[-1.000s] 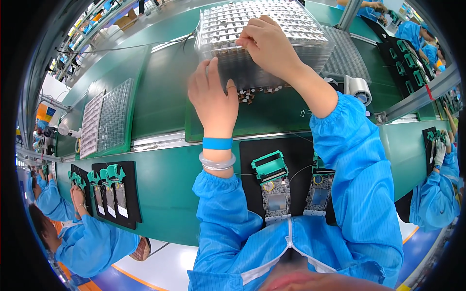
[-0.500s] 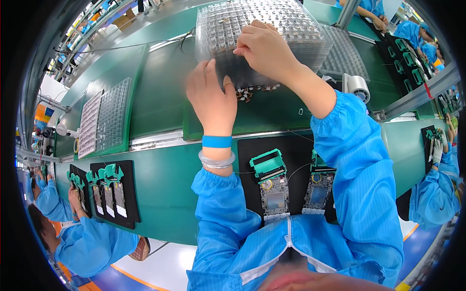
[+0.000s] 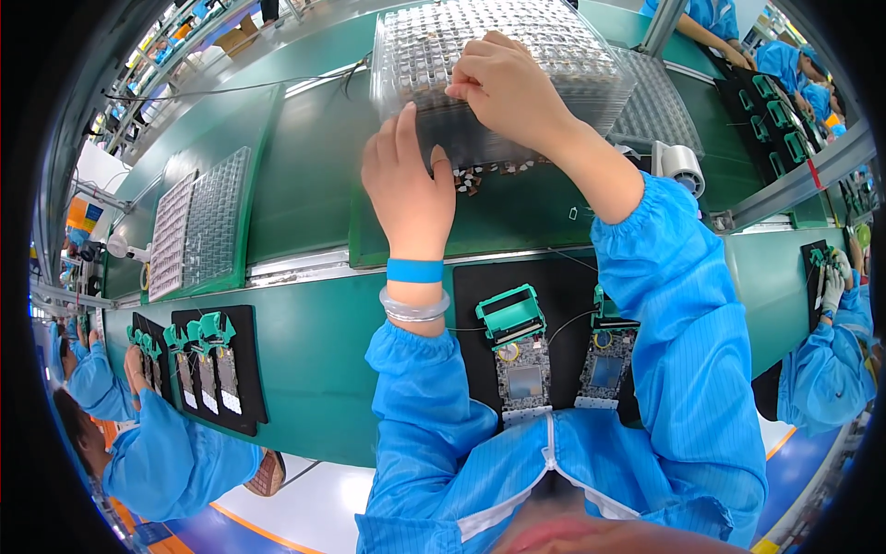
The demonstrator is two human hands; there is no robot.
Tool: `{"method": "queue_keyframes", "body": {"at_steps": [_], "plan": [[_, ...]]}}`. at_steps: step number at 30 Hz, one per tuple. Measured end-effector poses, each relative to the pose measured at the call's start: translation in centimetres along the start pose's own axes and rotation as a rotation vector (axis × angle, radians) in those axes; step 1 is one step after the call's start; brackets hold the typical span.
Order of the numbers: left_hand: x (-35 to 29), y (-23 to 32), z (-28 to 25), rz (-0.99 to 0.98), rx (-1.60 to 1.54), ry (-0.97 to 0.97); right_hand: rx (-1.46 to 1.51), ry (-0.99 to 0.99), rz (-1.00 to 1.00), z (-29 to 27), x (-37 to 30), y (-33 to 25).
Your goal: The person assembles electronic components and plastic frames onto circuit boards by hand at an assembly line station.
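A tall stack of clear plastic compartment trays [image 3: 563,55], its cells holding small parts, stands at the far middle of the bench. My right hand [image 3: 508,88] is over its near edge, thumb and fingers pinched together; anything between them is hidden. Beside the stack's near left corner, my left hand [image 3: 406,189] has its fingers stretched out and nothing visible in it. A blue band [image 3: 413,270] and a clear bangle circle that wrist. Small white and brown pieces [image 3: 471,181] lie loose below the stack. Closer to me, two circuit boards [image 3: 524,380] with green clamp frames [image 3: 510,317] rest on a black mat [image 3: 471,282].
Another clear tray [image 3: 651,97] lies right of the stack, near a white cylindrical device [image 3: 681,168]. Two trays [image 3: 212,217] sit on a green mat at left. A metal post [image 3: 794,180] slants along the right. Co-workers in blue sit on both sides.
My left hand has shifted slightly right and up against the stack's corner area, fingers straighter. My right hand stays nearly in place, still pinched. The co-worker's arm at left has moved a little.
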State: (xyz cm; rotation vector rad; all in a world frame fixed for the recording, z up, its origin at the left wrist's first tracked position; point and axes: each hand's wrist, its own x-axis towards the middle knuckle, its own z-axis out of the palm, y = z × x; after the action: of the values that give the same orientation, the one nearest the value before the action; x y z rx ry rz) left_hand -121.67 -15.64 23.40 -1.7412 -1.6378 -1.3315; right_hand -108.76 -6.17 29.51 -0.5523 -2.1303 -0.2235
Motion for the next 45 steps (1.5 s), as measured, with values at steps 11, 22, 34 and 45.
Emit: {"method": "queue_keyframes", "body": {"at_steps": [11,22,34,45], "plan": [[-0.4,0.26,0.08,-0.042,0.148,-0.032,-0.005,0.001,-0.005,0.28,-0.44,-0.08],[-0.7,0.12,0.44,-0.03,0.186,-0.02,-0.038,0.053,-0.039,0.05,0.18,-0.02],[-0.24,0.5,0.21,-0.007,0.115,-0.001,-0.039,0.03,-0.05,0.1,-0.43,0.51],[-0.47,0.14,0.39,0.01,0.126,-0.065,-0.05,0.037,-0.033,0.1,-0.55,0.33]]}}
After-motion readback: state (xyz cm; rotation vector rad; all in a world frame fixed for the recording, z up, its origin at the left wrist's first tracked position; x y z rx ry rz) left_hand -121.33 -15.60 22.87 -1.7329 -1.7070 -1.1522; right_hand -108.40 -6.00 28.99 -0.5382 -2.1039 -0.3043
